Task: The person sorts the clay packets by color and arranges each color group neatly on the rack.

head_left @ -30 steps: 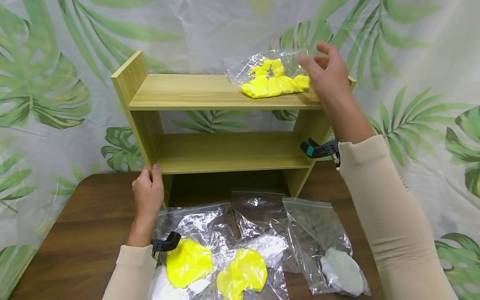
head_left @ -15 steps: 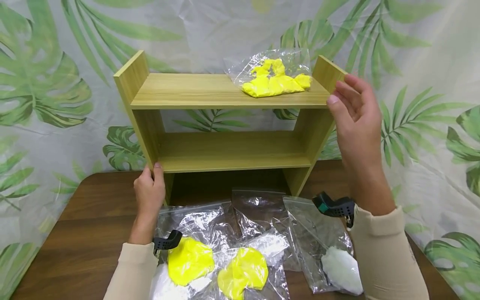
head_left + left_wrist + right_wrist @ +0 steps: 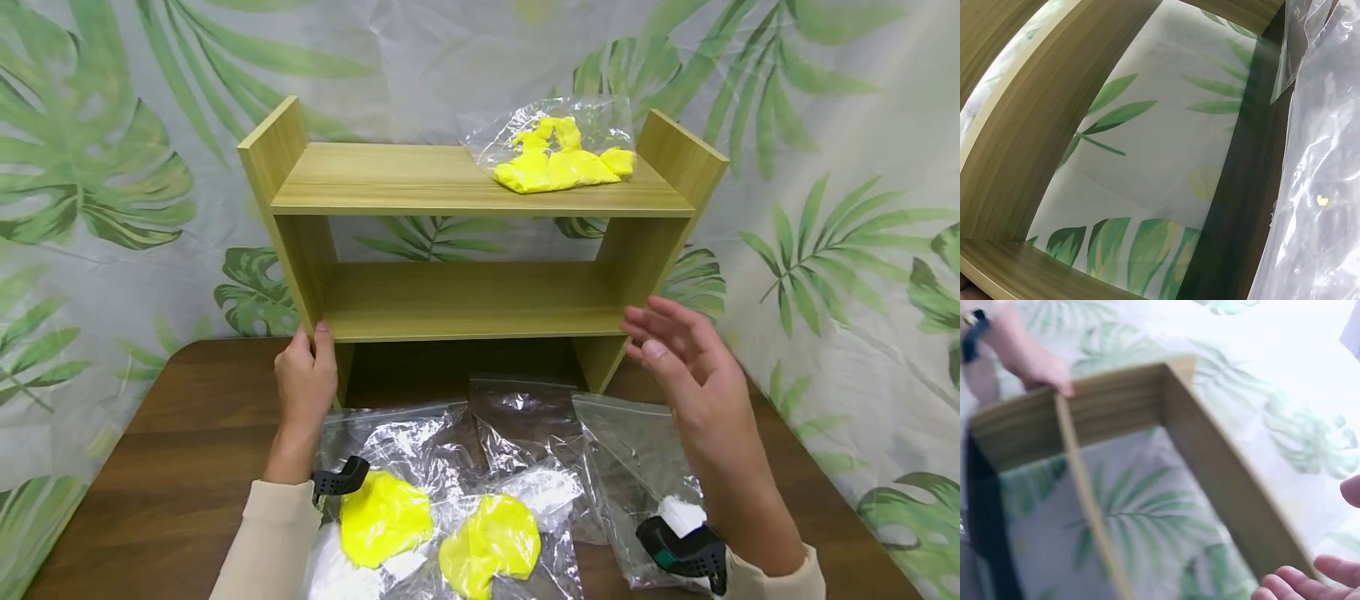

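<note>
A small light-wood shelf with two boards stands on the table. My left hand grips its left side panel near the lower board, thumb on the front edge. My right hand hovers in front of the right side panel, fingers loosely bent and nothing in them. On the top board, toward the right end, a clear plastic bag holds soft yellow lumps. In the right wrist view the right fingertips overlap the shelf's edge; the left hand shows at the opposite side.
In front of the shelf, clear zip bags lie overlapping, with two flattened yellow pieces among them. Another zip bag at right holds a white lump, partly behind my right wrist. A leaf-patterned cloth hangs behind the brown table.
My right hand has come away from the bag on the top board, moving right and then down to the level of the lower board. My left hand keeps its hold on the shelf.
</note>
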{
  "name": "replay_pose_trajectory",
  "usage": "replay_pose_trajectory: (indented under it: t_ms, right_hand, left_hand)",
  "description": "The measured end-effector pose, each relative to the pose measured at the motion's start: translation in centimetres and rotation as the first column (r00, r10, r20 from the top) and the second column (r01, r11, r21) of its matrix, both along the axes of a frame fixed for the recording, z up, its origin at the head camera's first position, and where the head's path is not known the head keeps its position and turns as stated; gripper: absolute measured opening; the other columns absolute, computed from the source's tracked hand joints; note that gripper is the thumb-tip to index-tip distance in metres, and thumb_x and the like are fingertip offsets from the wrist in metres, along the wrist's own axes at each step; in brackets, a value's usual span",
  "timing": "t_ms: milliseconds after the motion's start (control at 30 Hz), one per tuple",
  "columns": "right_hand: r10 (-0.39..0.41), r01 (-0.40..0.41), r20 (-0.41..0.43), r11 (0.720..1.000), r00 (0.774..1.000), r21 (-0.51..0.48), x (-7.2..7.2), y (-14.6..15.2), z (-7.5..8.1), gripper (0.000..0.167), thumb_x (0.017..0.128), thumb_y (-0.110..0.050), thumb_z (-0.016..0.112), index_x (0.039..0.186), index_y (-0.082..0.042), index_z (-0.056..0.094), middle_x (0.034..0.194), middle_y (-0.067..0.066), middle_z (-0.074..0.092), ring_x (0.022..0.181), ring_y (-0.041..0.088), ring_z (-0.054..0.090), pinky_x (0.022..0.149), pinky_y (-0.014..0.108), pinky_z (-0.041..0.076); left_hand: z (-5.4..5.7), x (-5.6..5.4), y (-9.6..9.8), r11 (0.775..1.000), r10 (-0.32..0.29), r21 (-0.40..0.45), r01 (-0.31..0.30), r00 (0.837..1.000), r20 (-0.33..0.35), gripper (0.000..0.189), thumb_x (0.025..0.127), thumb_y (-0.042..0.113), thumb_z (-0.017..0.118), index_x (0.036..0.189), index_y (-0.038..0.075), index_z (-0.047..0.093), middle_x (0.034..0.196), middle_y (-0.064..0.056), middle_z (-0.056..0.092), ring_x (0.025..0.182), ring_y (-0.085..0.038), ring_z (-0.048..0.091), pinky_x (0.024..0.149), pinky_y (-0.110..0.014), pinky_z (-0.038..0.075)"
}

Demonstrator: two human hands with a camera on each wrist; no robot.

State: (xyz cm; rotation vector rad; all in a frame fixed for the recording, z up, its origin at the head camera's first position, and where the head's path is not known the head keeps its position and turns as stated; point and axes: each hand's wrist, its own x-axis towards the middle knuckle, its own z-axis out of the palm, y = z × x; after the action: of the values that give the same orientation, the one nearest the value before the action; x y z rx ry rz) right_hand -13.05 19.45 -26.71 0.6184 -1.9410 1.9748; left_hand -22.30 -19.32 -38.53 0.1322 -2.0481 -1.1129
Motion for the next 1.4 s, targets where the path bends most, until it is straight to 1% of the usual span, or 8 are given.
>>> replay_pose_trajectory:
  t_ms: [233,433,500,700,900,1267,1300,1400]
  right_hand:
    - [0.109,-0.124,0.112,0.982,0.988,0.139,0.5,0.2,-4.8,0.04,0.1,0.001,0.045,0.139,0.003,0.038,0.13,0.017,0.055,0.117,0.024,0.058,0.094,0.03,0.047]
    - [0.208,-0.247,0.233,0.957,0.95,0.154,0.5,0.5,-8.4,0.04,0.1,-0.001,0.045,0.138,0.007,0.035,0.129,0.022,0.055,0.113,0.023,0.06,0.092,0.036,0.049]
    - [0.219,-0.273,0.305,0.951,0.927,0.145,0.5,0.5,-9.3,0.042,0.1,-0.004,0.047,0.138,0.008,0.034,0.128,0.025,0.054,0.112,0.024,0.061,0.092,0.036,0.049]
    - [0.2,-0.298,0.52,0.948,0.831,0.112,0.6,0.4,-11.3,0.047,0.1,-0.015,0.052,0.138,0.006,0.035,0.129,0.031,0.051,0.114,0.035,0.059,0.092,0.036,0.049]
    - [0.218,-0.345,0.576,0.931,0.788,0.12,1.1,0.7,-12.5,0.053,0.101,-0.015,0.051,0.138,0.016,0.029,0.127,0.036,0.05,0.112,0.041,0.058,0.091,0.038,0.049]
    - [0.251,-0.413,0.653,0.905,0.714,0.105,1.7,1.4,-13.8,0.049,0.1,-0.015,0.05,0.131,0.019,0.035,0.115,0.028,0.06,0.103,0.036,0.063,0.085,0.038,0.053]
    - [0.254,-0.42,0.667,0.902,0.701,0.097,1.7,1.4,-13.9,0.049,0.1,-0.016,0.05,0.131,0.02,0.036,0.114,0.027,0.061,0.102,0.036,0.064,0.085,0.038,0.053]
    - [0.275,-0.43,0.722,0.902,0.635,0.034,1.8,1.5,-14.4,0.049,0.1,-0.018,0.052,0.13,0.019,0.038,0.112,0.024,0.063,0.101,0.032,0.065,0.084,0.038,0.053]
  left_hand:
    - [0.2,-0.3,0.3,1.0,-0.008,-0.007,0.008,1.0,-0.005,0.038,0.1,0.028,0.045,0.069,0.008,0.042,0.053,-0.007,0.032,0.055,-0.031,0.038,0.05,-0.04,0.029]
    - [0.4,-0.5,0.2,1.0,-0.001,-0.004,0.001,1.0,-0.009,0.037,0.099,0.029,0.047,0.068,0.007,0.043,0.053,-0.007,0.034,0.057,-0.032,0.04,0.051,-0.041,0.031]
    - [0.4,-0.5,0.0,1.0,0.003,-0.004,-0.003,1.0,-0.014,0.037,0.099,0.029,0.047,0.069,0.007,0.044,0.053,-0.007,0.034,0.057,-0.032,0.04,0.051,-0.041,0.031]
    - [0.5,-0.6,-0.3,1.0,0.004,-0.007,-0.004,1.0,-0.022,0.037,0.099,0.029,0.046,0.071,0.006,0.047,0.053,-0.009,0.036,0.058,-0.033,0.04,0.053,-0.042,0.033]
    - [0.8,-0.6,-0.3,1.0,-0.005,-0.007,0.005,1.0,-0.016,0.036,0.1,0.029,0.046,0.072,0.006,0.048,0.054,-0.01,0.038,0.058,-0.033,0.042,0.054,-0.042,0.034]
    - [0.3,-0.3,-0.2,0.999,-0.028,0.018,0.028,1.0,0.01,0.036,0.1,0.028,0.045,0.072,0.007,0.048,0.054,-0.007,0.035,0.054,-0.028,0.038,0.049,-0.038,0.03]
    - [0.2,-0.2,-0.2,0.999,-0.027,0.019,0.026,1.0,0.015,0.036,0.101,0.029,0.044,0.073,0.007,0.048,0.054,-0.007,0.035,0.054,-0.027,0.038,0.049,-0.037,0.03]
    - [0.0,0.0,-0.2,1.0,-0.024,0.019,0.024,0.999,0.021,0.036,0.101,0.029,0.044,0.073,0.007,0.048,0.054,-0.006,0.034,0.054,-0.027,0.038,0.049,-0.037,0.03]
